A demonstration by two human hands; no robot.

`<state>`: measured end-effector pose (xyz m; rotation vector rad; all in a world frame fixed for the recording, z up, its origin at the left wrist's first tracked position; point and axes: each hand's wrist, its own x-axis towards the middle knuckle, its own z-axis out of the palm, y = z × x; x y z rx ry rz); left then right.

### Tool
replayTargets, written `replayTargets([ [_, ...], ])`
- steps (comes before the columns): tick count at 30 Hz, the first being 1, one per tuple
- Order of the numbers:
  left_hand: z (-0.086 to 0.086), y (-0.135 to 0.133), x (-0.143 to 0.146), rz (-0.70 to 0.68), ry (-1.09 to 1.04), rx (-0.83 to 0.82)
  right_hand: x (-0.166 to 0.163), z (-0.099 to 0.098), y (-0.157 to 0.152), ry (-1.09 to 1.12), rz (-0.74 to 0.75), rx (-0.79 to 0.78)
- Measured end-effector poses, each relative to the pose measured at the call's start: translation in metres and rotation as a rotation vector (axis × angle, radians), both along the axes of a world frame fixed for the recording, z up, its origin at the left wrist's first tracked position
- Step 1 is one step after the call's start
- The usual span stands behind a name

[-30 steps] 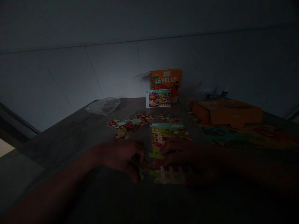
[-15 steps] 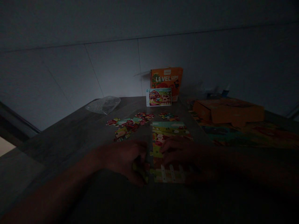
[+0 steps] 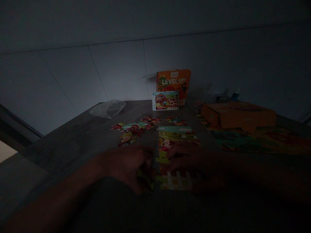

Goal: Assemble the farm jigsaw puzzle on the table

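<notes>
Lying on the desk (image 3: 73, 142), the half-built puzzle (image 3: 176, 136) is pressed flat by the right hand (image 3: 187, 158); a piece (image 3: 145, 177) is pinched in the left hand (image 3: 128, 163) at its left edge.

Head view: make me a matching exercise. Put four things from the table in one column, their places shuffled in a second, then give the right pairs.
Things
1 plastic bag
2 picture card
3 flat orange box
4 loose pieces

Places
A propped against the upright box by the wall
B scattered just left of the half-built puzzle
C far left part of the table
D right side, on a large colourful picture

Pairs: 1-C, 2-A, 3-D, 4-B
</notes>
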<state>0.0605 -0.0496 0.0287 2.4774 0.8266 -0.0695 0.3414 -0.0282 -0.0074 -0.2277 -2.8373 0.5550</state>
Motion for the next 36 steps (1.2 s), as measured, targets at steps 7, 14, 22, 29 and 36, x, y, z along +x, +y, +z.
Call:
replayTargets([
  [7, 0.001, -0.002, 0.000, 0.037, 0.011, 0.043, 0.000, -0.001, 0.000, 0.015, 0.014, 0.012],
  [14, -0.006, -0.003, 0.007, 0.047, 0.001, 0.094, -0.001, -0.003, 0.001, 0.034, 0.011, 0.021],
  [22, -0.004, -0.006, 0.011, 0.049, -0.054, 0.093, 0.001, -0.009, 0.005, 0.039, 0.009, 0.013],
  [29, -0.002, -0.005, 0.009, 0.085, 0.012, 0.066, 0.001, -0.009, 0.005, 0.029, 0.004, 0.004],
  [36, -0.001, -0.004, 0.008, 0.077, 0.051, 0.059, 0.000, -0.010, 0.005, 0.043, 0.019, 0.012],
])
